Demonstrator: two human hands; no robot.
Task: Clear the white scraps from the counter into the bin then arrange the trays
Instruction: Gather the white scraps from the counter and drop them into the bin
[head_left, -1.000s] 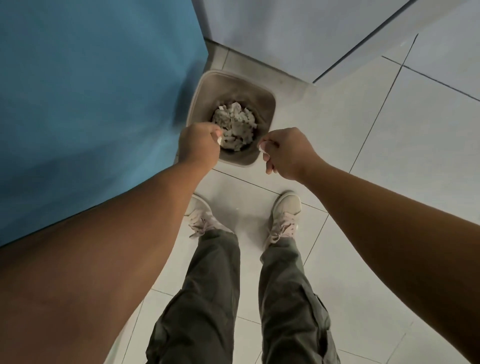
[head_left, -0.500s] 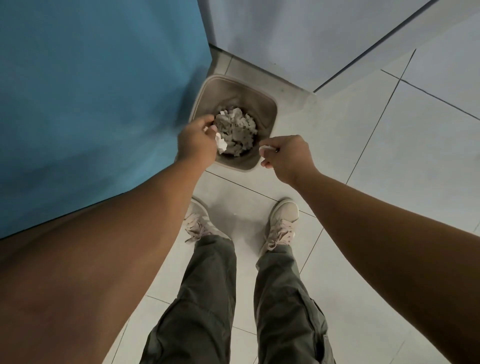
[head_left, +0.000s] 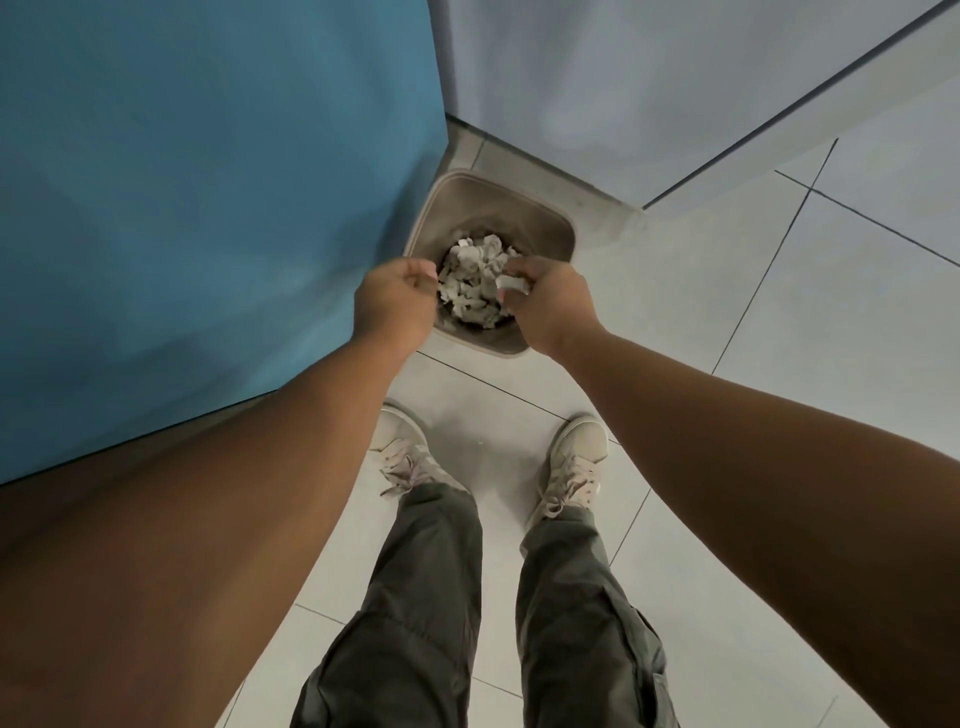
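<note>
White scrap (head_left: 511, 283) sits pinched between the thumb and curled fingertips (head_left: 519, 267) of the right hand (head_left: 550, 306), held over the right side of the bin (head_left: 566, 223) and above the heap of scraps (head_left: 475, 280) already lying in its bottom. The left hand (head_left: 397, 301) hangs over the bin's left edge with its fingers curled in toward the thumb; no scrap shows between them, so it looks empty. The bin stands on the tiled floor (head_left: 779, 364), tucked into the corner against the blue panel (head_left: 208, 182), with the person's shoes (head_left: 579, 457) just short of its near rim. Neither counter nor trays are in view, so the tray step looks not yet begun. The risk lies in the release: the right hand hovers near the rim rather than over the middle, and a light scrap let go there could drift, catch the edge and land on the tiles. Scraps clinging to the fingers would do likewise as the hands pull away.
</note>
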